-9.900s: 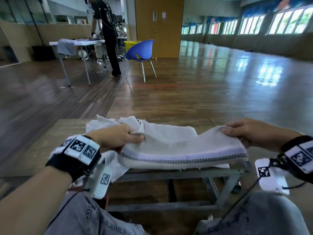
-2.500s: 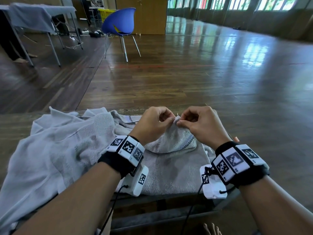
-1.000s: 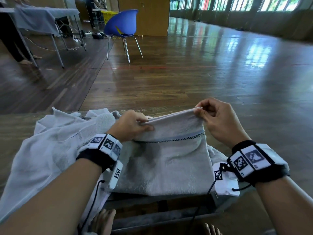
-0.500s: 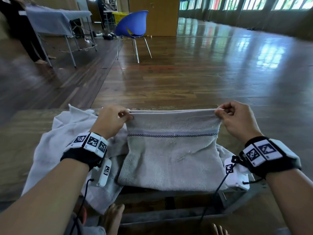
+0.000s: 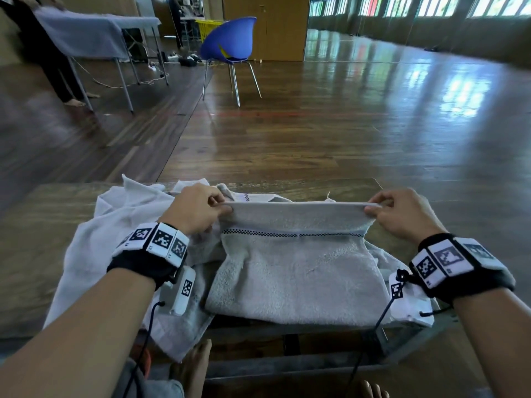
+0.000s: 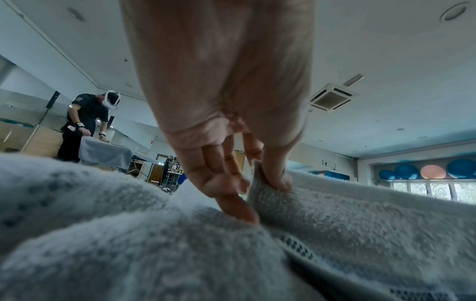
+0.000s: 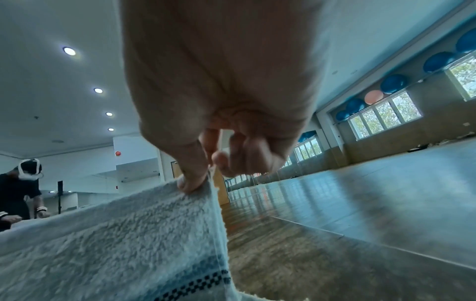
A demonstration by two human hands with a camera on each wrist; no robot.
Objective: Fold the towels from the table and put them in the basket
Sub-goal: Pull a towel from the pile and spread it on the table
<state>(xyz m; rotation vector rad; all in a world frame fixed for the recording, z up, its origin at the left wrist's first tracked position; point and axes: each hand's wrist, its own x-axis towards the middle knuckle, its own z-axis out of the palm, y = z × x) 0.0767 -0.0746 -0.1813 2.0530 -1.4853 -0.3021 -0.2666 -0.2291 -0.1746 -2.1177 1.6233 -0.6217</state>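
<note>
Step in hand looks like a fold: far edge of the towel [image 5: 296, 271] is lifted off the worktop [image 5: 34, 225], stretched between both hands. Left hand [image 5: 195, 211] pinches the left corner, thumb against fingers. Right hand [image 5: 402, 214] pinches the right corner, other fingers curled, nothing else held.

To do it well, I'd say: keep even tension so the top edge stays straight, bring it square onto the near edge, match corners before letting go, then smooth flat. Near edge sits at the worktop's front lip, so don't drag it off.

Towel: pale grey terry, thick nap, with a dark checkered band and a faint blue stripe running below the held edge. Lower part lies flat on the worktop between the forearms. It looks already doubled, but can't confirm.

More towels [image 5: 115, 225] lie crumpled at left, touching this one. Basket not identifiable in view.
</note>
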